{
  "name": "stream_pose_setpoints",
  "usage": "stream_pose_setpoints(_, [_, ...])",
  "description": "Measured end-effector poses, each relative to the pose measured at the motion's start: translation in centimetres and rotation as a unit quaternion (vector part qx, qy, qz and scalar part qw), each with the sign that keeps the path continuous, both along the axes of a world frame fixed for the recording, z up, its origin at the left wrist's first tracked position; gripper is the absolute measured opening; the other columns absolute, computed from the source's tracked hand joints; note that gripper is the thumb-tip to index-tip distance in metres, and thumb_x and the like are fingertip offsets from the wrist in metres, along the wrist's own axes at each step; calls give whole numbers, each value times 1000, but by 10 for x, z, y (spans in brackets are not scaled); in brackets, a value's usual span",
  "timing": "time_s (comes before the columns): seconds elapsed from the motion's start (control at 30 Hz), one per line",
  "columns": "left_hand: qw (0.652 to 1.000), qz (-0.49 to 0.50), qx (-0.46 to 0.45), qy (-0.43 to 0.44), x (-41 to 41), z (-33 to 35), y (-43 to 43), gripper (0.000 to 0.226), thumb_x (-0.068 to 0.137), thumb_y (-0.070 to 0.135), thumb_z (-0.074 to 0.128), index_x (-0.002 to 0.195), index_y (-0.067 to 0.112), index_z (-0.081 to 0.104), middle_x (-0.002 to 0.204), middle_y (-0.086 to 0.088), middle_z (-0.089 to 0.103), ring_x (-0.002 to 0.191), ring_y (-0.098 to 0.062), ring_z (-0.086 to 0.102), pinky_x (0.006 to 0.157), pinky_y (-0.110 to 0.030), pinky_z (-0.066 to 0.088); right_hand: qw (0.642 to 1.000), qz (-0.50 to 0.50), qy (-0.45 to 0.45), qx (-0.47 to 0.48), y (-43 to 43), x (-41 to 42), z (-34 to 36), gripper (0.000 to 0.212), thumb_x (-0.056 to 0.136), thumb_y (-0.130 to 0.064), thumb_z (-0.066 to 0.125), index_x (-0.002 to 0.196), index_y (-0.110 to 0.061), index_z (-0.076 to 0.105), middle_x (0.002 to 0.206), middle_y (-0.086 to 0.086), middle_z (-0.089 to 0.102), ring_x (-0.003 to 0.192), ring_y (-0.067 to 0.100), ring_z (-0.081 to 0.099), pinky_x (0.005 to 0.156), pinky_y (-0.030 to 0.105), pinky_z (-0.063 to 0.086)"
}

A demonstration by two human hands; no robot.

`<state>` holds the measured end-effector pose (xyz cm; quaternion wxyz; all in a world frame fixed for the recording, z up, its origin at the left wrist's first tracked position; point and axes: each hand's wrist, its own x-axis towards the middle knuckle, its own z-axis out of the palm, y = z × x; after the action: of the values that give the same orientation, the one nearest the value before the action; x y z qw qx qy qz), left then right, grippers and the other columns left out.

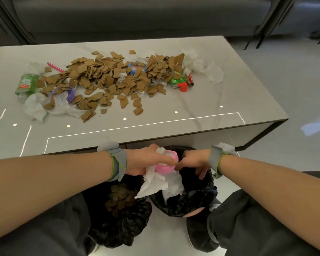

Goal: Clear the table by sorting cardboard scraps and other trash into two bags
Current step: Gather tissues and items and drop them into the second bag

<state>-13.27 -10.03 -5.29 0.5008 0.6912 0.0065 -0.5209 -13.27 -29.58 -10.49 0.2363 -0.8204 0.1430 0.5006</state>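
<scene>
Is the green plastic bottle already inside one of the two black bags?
No, the green plastic bottle lies on the white table, at the left end of the brown cardboard scraps.

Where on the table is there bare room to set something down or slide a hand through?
The near strip of the table, between the front edge and the cardboard scraps, is bare, widest toward the right front corner. The far left corner is also free. Crowded: the middle band from the green bottle to the white tissues.
</scene>
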Motion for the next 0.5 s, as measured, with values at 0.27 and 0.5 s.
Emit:
stream_pose_setpoints(0.27, [998,39,49,28,-2,-20,-22,79,79,35,82,140,16,34,119,-11,59,96,-24,66,81,-41,59,933,352,78,-11,20,-43,7,31,80,-29,78,105,-22,62,105,2,60,80,18,59,60,27,51])
stream_pose_setpoints(0.5, [992,106,58,25,-6,-42,-33,65,88,19,72,139,15,30,124,-12,52,99,-27,64,78,-45,59,913,401,71,10,11,-55,6,23,87,-9,68,109,-14,65,80,2,58,61,20,58,60,26,52])
